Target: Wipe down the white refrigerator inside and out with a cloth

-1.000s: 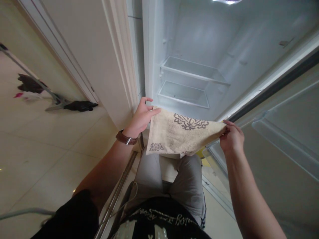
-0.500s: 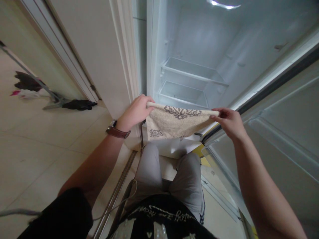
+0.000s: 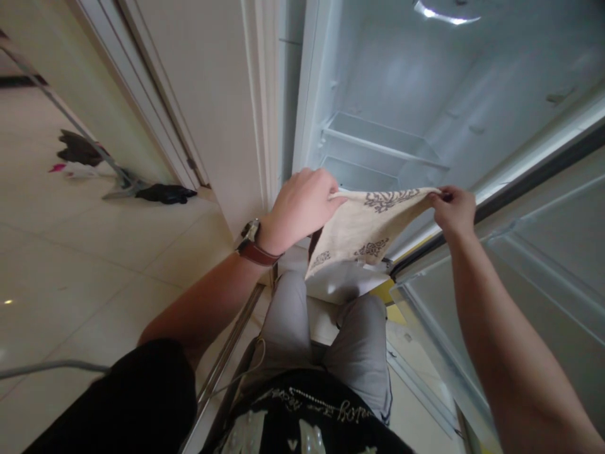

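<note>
Holding the patterned beige towel (image 3: 352, 221), already spread but sagging, between left hand (image 3: 305, 205) and right hand (image 3: 456, 214), both pinched on its upper edge, in front of the open refrigerator (image 3: 411, 75), with no contact on the refrigerator's shelves (image 3: 378, 146) yet apparent.

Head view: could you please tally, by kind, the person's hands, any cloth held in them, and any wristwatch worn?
Hands: 2 (left hand, right hand)
Cloths: 1 (patterned cloth, held by both)
Wristwatches: 1 (brown-strapped wristwatch, left wrist)
Total: 4
</note>
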The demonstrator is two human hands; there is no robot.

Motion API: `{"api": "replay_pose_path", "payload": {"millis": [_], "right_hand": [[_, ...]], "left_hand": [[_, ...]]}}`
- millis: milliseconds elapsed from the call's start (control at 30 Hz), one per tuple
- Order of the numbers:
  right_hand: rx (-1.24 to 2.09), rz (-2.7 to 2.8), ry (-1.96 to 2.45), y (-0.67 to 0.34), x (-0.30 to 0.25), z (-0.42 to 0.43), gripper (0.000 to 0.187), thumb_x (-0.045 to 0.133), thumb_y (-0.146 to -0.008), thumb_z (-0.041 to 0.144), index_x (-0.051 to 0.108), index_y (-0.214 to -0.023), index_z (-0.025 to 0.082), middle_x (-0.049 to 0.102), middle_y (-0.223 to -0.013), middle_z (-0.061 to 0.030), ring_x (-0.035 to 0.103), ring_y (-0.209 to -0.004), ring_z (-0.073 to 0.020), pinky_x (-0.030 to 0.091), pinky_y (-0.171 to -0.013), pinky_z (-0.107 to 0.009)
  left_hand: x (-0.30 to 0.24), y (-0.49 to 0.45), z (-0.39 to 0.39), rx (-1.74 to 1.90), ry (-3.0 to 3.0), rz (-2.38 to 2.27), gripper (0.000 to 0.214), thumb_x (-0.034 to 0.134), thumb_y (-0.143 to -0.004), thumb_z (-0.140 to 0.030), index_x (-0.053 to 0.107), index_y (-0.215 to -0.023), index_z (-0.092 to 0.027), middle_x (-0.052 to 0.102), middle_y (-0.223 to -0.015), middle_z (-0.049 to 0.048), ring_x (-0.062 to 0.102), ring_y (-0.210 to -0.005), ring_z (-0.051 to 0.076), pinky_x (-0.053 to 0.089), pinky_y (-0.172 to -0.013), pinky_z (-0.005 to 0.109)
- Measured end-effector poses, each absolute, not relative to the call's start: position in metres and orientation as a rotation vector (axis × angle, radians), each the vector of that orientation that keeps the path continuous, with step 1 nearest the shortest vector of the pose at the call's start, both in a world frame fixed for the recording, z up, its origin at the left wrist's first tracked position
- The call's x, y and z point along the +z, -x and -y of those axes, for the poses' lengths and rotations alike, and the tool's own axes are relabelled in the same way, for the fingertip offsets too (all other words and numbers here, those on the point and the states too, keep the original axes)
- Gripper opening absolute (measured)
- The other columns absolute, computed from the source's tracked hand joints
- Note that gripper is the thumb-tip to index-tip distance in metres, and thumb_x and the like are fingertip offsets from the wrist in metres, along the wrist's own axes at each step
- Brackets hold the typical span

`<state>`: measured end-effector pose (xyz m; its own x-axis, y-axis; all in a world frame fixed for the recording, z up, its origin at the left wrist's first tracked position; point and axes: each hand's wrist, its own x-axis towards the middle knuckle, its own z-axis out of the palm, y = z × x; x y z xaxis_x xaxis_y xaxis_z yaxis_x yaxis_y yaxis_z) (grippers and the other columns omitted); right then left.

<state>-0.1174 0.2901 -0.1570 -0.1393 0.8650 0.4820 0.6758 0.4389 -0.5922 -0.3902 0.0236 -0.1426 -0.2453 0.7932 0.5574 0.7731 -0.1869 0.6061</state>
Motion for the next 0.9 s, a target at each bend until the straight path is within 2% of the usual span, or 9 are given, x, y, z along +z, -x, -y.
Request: {"api": "replay_pose_path", "payload": {"millis": [167, 400, 567, 700, 767, 867, 900], "right_hand": [[0.320, 1.809, 1.266, 0.117, -0.164, -0.306, 0.023, 0.068, -0.082, 0.020, 0.075, -0.102, 0.010, 0.064, -0.073, -0.0008, 0.050, -0.066, -0.0111, 0.039, -0.065, -0.024], [0.321, 1.816, 1.252, 0.109, -0.168, -0.306, 0.022, 0.068, -0.081, 0.018, 0.077, -0.100, 0.011, 0.070, -0.083, -0.0066, 0.056, -0.072, -0.0135, 0.041, -0.069, -0.026], [0.248, 1.832, 1.265, 0.105, -0.168, -0.306, 0.024, 0.067, -0.084, 0.020, 0.077, -0.104, 0.011, 0.071, -0.085, -0.0070, 0.055, -0.074, -0.0137, 0.041, -0.072, -0.026], [0.258, 1.851, 1.226, 0.104, -0.167, -0.303, 0.019, 0.069, -0.082, 0.020, 0.075, -0.100, 0.014, 0.069, -0.086, -0.0043, 0.056, -0.076, -0.0131, 0.044, -0.077, -0.025], [0.337, 1.862, 1.208, 0.106, -0.166, -0.298, 0.014, 0.068, -0.083, 0.019, 0.072, -0.096, 0.016, 0.066, -0.082, -0.0019, 0.056, -0.076, -0.0129, 0.046, -0.079, -0.026], [0.684, 1.799, 1.160, 0.105, -0.166, -0.284, 0.004, 0.067, -0.085, 0.020, 0.064, -0.088, 0.018, 0.062, -0.076, 0.0011, 0.057, -0.076, -0.0123, 0.050, -0.081, -0.027], [0.813, 1.778, 1.130, 0.102, -0.167, -0.277, 0.008, 0.069, -0.085, 0.023, 0.062, -0.085, 0.018, 0.061, -0.075, 0.0012, 0.057, -0.076, -0.0122, 0.051, -0.081, -0.027]], "left_hand": [[-0.146, 0.372, -0.026, 1.585, -1.864, -1.800, 0.020, 0.086, -0.084, -0.033, 0.073, -0.087, -0.018, 0.069, -0.091, 0.0100, 0.062, -0.115, 0.035, 0.048, -0.095, 0.042], [-0.144, 0.362, -0.019, 1.636, -1.754, -1.720, 0.020, 0.086, -0.084, -0.029, 0.068, -0.084, -0.019, 0.067, -0.089, 0.0089, 0.060, -0.117, 0.035, 0.048, -0.094, 0.042], [-0.142, 0.367, -0.010, 1.587, -1.753, -1.715, 0.023, 0.087, -0.081, -0.027, 0.066, -0.081, -0.019, 0.064, -0.087, 0.0066, 0.059, -0.117, 0.034, 0.046, -0.098, 0.043], [-0.143, 0.376, -0.009, 1.507, -1.839, -1.810, 0.025, 0.088, -0.079, -0.030, 0.065, -0.078, -0.020, 0.063, -0.087, 0.0055, 0.060, -0.111, 0.032, 0.046, -0.096, 0.041], [-0.143, 0.383, -0.010, 1.456, -1.899, -1.867, 0.027, 0.088, -0.078, -0.029, 0.062, -0.074, -0.019, 0.062, -0.090, 0.0056, 0.060, -0.104, 0.029, 0.046, -0.093, 0.039], [-0.145, 0.394, -0.006, 1.371, -1.955, -1.838, 0.025, 0.082, -0.082, -0.030, 0.060, -0.073, -0.019, 0.060, -0.085, 0.0035, 0.059, -0.089, 0.022, 0.046, -0.084, 0.034], [-0.147, 0.399, -0.003, 1.323, -1.959, -1.786, 0.025, 0.078, -0.085, -0.031, 0.060, -0.073, -0.019, 0.058, -0.080, 0.0019, 0.057, -0.082, 0.020, 0.046, -0.080, 0.033]]}}
